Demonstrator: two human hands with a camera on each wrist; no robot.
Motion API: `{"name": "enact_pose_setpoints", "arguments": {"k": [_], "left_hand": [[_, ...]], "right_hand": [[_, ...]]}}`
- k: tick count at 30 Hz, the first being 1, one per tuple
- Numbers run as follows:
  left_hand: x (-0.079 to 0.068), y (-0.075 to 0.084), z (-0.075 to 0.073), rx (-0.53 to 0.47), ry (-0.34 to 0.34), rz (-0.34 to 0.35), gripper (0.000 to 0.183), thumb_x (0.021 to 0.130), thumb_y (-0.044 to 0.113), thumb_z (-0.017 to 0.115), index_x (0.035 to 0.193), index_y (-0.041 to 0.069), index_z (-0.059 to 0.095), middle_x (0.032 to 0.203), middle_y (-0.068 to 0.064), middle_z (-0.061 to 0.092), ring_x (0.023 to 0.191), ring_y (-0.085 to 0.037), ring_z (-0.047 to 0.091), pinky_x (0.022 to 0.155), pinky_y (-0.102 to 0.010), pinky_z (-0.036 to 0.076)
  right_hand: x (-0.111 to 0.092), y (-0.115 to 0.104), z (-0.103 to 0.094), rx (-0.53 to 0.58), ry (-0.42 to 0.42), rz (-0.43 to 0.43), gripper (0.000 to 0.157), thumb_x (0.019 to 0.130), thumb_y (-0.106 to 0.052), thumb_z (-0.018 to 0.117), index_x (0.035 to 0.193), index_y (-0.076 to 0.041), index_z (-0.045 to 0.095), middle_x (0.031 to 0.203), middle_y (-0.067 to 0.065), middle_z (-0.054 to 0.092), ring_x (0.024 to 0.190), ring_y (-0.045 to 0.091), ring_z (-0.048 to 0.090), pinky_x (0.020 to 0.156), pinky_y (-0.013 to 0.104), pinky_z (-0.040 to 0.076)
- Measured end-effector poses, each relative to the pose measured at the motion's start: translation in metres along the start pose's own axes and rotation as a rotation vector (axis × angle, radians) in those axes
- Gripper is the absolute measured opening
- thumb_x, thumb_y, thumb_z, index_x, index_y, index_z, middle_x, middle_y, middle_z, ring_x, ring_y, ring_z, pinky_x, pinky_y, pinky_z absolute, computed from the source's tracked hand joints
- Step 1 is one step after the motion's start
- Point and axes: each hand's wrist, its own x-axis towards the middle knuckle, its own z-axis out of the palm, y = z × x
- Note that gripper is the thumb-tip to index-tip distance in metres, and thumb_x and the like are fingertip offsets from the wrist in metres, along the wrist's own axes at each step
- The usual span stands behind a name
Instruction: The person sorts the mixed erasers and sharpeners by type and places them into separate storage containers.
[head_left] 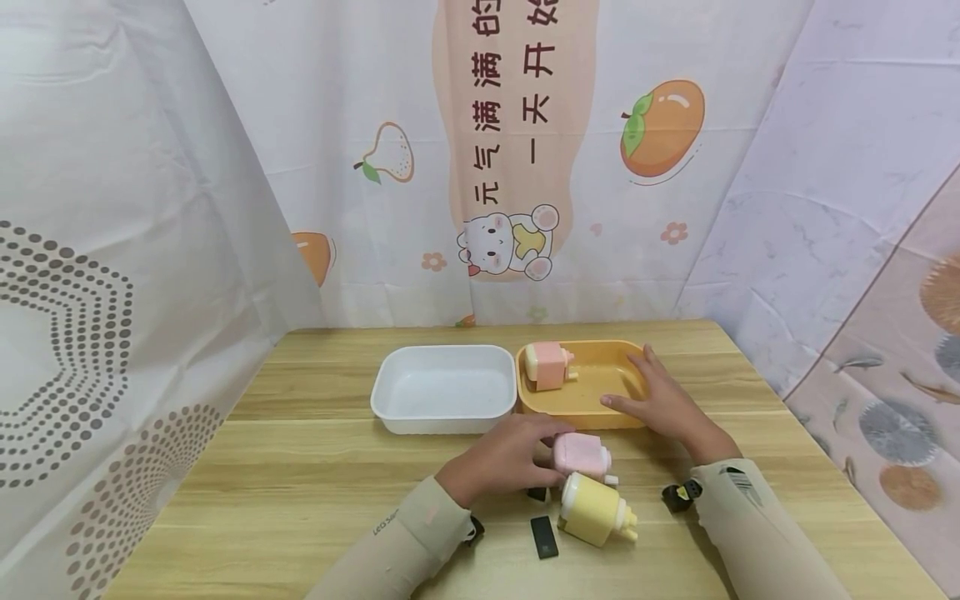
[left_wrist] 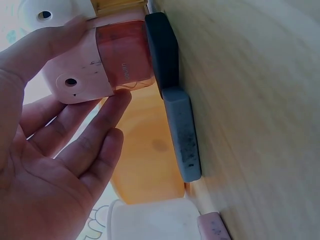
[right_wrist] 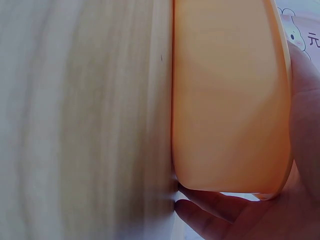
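My left hand (head_left: 506,458) holds a pink pencil sharpener (head_left: 581,454) between thumb and fingers, in front of the orange tray (head_left: 600,400). The left wrist view shows its pencil hole and reddish see-through shavings drawer. My right hand (head_left: 667,408) grips the tray's right end, thumb along the rim and fingers round the outside. A peach pencil sharpener (head_left: 550,367) lies in the tray's left part. Just nearer than the pink one is a yellow pencil sharpener (head_left: 592,508). Beside it lies a dark eraser-like block (head_left: 544,537); another is partly hidden by the left hand.
A white tray (head_left: 450,392) stands against the orange tray's left side. A small pink block (left_wrist: 214,227) shows near the white tray in the left wrist view. Behind the wooden table (head_left: 300,467) hangs a printed curtain (head_left: 390,250).
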Motion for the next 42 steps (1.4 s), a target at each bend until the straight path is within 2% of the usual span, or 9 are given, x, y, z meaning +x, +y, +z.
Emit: {"name": "enact_pose_setpoints", "arguments": {"k": [7, 20, 28, 35, 42], "left_hand": [[-0.003, 0.000, -0.001, 0.018, 0.018, -0.022, 0.054, 0.088, 0.038, 0.081, 0.138, 0.025, 0.065, 0.121, 0.014, 0.070, 0.107, 0.006, 0.062, 0.092, -0.017, 0.051], [-0.002, 0.002, -0.007, 0.027, 0.059, -0.021, 0.061, 0.085, 0.039, 0.086, 0.139, 0.022, 0.065, 0.125, 0.010, 0.070, 0.107, 0.003, 0.063, 0.097, -0.024, 0.053], [0.002, 0.005, -0.010, 0.037, 0.080, -0.005, 0.060, 0.084, 0.041, 0.086, 0.137, 0.020, 0.066, 0.124, 0.009, 0.071, 0.107, 0.002, 0.064, 0.095, -0.023, 0.053], [0.004, 0.010, -0.016, 0.077, 0.085, -0.018, 0.063, 0.084, 0.045, 0.086, 0.138, 0.019, 0.065, 0.126, 0.008, 0.070, 0.108, 0.001, 0.065, 0.096, -0.024, 0.053], [0.007, 0.010, -0.022, 0.074, 0.098, -0.019, 0.062, 0.086, 0.044, 0.084, 0.139, 0.018, 0.065, 0.131, 0.006, 0.070, 0.107, 0.002, 0.067, 0.096, -0.023, 0.054]], "right_hand": [[0.000, -0.001, 0.001, 0.015, -0.003, -0.010, 0.114, 0.087, -0.068, 0.072, 0.166, -0.006, 0.017, 0.171, 0.025, -0.011, 0.152, 0.060, 0.010, 0.115, 0.077, 0.018], [-0.001, -0.001, 0.000, 0.012, 0.000, -0.009, 0.113, 0.087, -0.068, 0.071, 0.165, -0.006, 0.018, 0.171, 0.026, -0.009, 0.152, 0.060, 0.010, 0.115, 0.077, 0.019], [-0.001, 0.000, 0.000, 0.000, 0.000, -0.008, 0.113, 0.087, -0.069, 0.071, 0.165, -0.005, 0.019, 0.171, 0.027, -0.007, 0.152, 0.060, 0.012, 0.114, 0.077, 0.020], [-0.001, 0.001, 0.000, -0.004, 0.006, -0.015, 0.112, 0.087, -0.068, 0.071, 0.165, -0.005, 0.020, 0.171, 0.028, -0.006, 0.151, 0.061, 0.013, 0.114, 0.077, 0.020], [-0.001, 0.001, 0.001, -0.001, 0.007, -0.015, 0.113, 0.087, -0.069, 0.071, 0.165, -0.005, 0.020, 0.171, 0.027, -0.008, 0.151, 0.061, 0.013, 0.114, 0.078, 0.021]]}}
